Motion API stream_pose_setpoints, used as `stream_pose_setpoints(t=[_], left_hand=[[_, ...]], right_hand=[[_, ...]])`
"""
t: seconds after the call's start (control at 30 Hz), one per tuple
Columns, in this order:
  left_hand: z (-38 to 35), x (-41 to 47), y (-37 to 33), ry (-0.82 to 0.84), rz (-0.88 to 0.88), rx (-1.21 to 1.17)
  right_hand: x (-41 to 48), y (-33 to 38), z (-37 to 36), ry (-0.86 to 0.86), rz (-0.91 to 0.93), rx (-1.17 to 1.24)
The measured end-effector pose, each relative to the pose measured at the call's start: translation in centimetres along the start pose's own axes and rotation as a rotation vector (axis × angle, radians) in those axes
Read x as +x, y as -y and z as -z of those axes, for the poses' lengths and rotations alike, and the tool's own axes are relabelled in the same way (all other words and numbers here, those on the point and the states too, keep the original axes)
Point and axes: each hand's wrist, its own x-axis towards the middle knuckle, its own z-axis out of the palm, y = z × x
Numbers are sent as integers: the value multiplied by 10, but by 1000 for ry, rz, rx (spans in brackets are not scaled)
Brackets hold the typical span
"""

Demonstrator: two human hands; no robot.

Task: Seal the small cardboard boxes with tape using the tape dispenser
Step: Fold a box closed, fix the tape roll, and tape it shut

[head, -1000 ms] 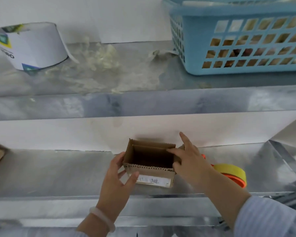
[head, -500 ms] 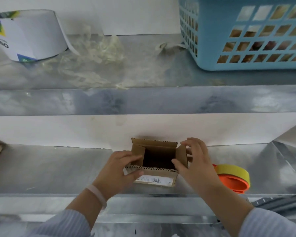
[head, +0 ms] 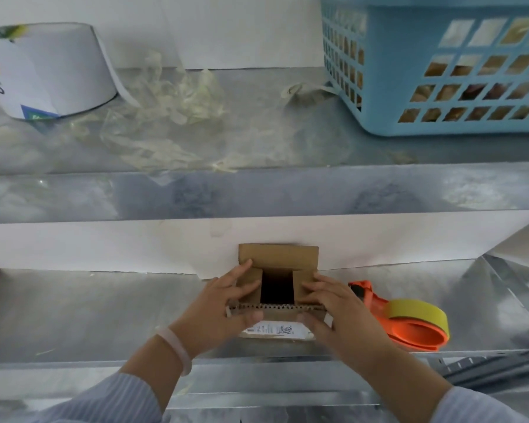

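Fingers (head: 242, 271) of my left hand (head: 223, 312) lie across the left side flap of the small cardboard box (head: 278, 254), and those of my right hand (head: 339, 312) lie across the right side flap. Each thumb is tucked against the front wall below the serrated near edge, so both hands pinch the box between fingers and thumb. The box sits at the lower centre of the frame on the lower metal shelf (head: 104, 306), its back against the white panel. Its far flap stands upright, and a dark gap shows between the two side flaps. I judge that I am at the flap-folding step, with no tape on the box yet. Next I need to press the side flaps flat, then bring the far and near flaps down over them so their edges meet in a seam. After that one hand must hold the seam closed while the other lets go and reaches for the tape dispenser (head: 416, 334). It lies at the lower right of the frame, just beside my right hand, orange with a yellow roll (head: 419, 309).
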Motion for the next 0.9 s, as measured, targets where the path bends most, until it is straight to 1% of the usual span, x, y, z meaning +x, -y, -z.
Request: stream_pose_setpoints(t=[0.03, 0.07, 0.13, 0.17, 0.2, 0.27, 0.33, 0.4, 0.47, 0.53, 0.57, 0.63, 0.67, 0.7, 0.77, 0.8, 0.83, 0.87, 0.9], left_hand=[[-1, 0, 0, -43, 15, -89], [-3, -1, -1, -107, 27, -126], [-5, -1, -6, -242, 55, -144], [-7, 1, -5, -280, 62, -155], [-7, 2, -4, -287, 62, -149], [-3, 4, -4, -235, 55, -99], [0, 5, -4, -170, 22, 10], [-2, 4, -4, -154, 10, 28], [-12, 0, -1, -195, 38, -70], [-19, -2, -3, -240, 109, -222], [-22, -2, -5, -254, 141, -290], [-25, 2, -9, -282, 169, -336], [-25, 3, -12, -301, 176, -361], [-26, 4, -15, -325, 176, -399], [-27, 7, -19, -353, 181, -450], [-29, 8, -22, -354, 175, -434], [-32, 9, -24, -339, 168, -409], [-35, 10, -27, -324, 164, -387], [-38, 11, -30, -319, 162, -371]], right_hand=[[2, 0, 3, -8, -46, 55], [4, -1, 5, -21, -92, 113], [8, -2, 7, -74, -157, 199], [11, -3, 7, -92, -168, 220], [13, -5, 7, -86, -181, 220], [16, -6, 10, -19, -191, 188], [15, -6, 13, 32, -124, 103], [10, -5, 12, 52, -38, -26], [3, -3, 8, 72, -17, -148], [0, -3, 2, 99, -2, -239], [-2, -4, 1, 123, 2, -251], [-5, -7, 7, 161, 9, -225], [-9, -14, 11, 150, 6, -201], [-14, -22, 16, 94, -7, -179], [-31, -44, 30, -133, -84, -120], [-41, -59, 36, -258, -165, -71], [-51, -75, 43, -340, -272, -14], [-59, -90, 51, -367, -388, 43], [-66, -106, 57, -347, -499, 115]])
